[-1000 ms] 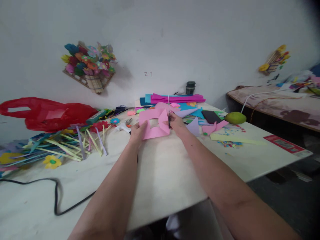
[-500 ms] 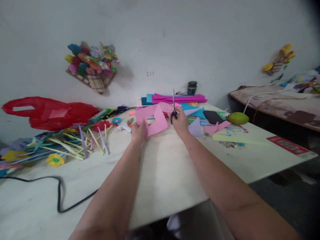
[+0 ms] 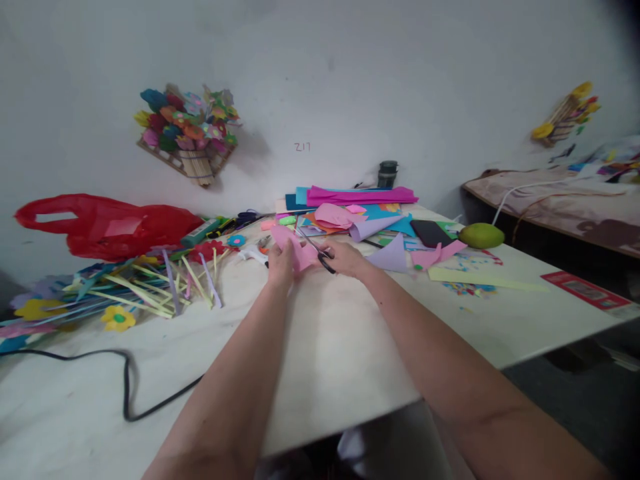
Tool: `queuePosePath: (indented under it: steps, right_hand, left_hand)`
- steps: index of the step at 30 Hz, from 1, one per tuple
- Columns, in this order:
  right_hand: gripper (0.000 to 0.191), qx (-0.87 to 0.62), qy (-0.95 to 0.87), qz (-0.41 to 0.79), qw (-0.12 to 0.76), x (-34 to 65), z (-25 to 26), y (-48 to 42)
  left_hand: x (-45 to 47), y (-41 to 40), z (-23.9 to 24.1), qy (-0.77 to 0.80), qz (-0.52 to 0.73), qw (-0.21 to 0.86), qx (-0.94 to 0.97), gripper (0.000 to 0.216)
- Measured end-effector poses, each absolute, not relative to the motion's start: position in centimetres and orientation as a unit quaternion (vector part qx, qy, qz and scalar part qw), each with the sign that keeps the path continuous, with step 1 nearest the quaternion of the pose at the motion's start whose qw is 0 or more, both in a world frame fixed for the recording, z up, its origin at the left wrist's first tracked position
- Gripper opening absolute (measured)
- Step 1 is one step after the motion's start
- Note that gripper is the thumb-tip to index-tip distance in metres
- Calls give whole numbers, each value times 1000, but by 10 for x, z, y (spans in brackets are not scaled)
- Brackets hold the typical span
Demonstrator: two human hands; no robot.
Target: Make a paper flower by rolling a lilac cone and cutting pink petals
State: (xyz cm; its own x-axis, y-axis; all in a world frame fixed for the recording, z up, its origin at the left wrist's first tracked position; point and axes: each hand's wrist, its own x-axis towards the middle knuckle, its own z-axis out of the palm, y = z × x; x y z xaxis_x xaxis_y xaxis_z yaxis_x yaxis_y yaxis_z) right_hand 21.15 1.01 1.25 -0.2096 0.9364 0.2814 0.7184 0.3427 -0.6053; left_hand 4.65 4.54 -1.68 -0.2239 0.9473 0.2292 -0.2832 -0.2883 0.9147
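Pinched in my left hand (image 3: pixel 281 262) is a sheet of pink paper (image 3: pixel 300 256), held upright just above the table. My right hand (image 3: pixel 345 259) is closed around the dark handles of a pair of scissors (image 3: pixel 326 260). The scissors' blades point left and reach to the pink paper; whether they are cutting into it I cannot tell. Behind my hands lie a loose pink paper piece (image 3: pixel 336 215) and a lilac paper cone (image 3: pixel 374 228). A white glue gun (image 3: pixel 254 254) rests left of my left hand.
To the left are a red plastic bag (image 3: pixel 125 230), paper strips (image 3: pixel 145 293) and a yellow paper flower (image 3: pixel 119 319). A black cable (image 3: pixel 127 383) crosses the table's left front. At right lie a dark phone (image 3: pixel 431 233), a green fruit (image 3: pixel 481 235) and paper scraps (image 3: pixel 470 288).
My right hand has swung the scissors from pointing up to pointing left, against the pink paper. The paper is turned and drawn together, and the pink piece behind is now uncovered.
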Motion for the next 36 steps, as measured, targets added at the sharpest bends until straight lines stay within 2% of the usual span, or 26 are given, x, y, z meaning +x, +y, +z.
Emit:
queuePosePath:
  steps: [7,16,27,36]
  right_hand:
    - [40,-556,-777,150,256,212,15,8]
    - [46,-550,-793,82,248,212,14,10]
    - [50,-558,-799,7,224,210,16,9]
    - [52,-551,-806,-6,218,208,17,8]
  left_hand:
    - [47,44,-14,355,714,504,331,17]
    - [54,47,-10,347,723,558,211,2]
    - [63,46,-10,337,708,597,168,3]
    - [66,42,-7,317,703,621,144,14]
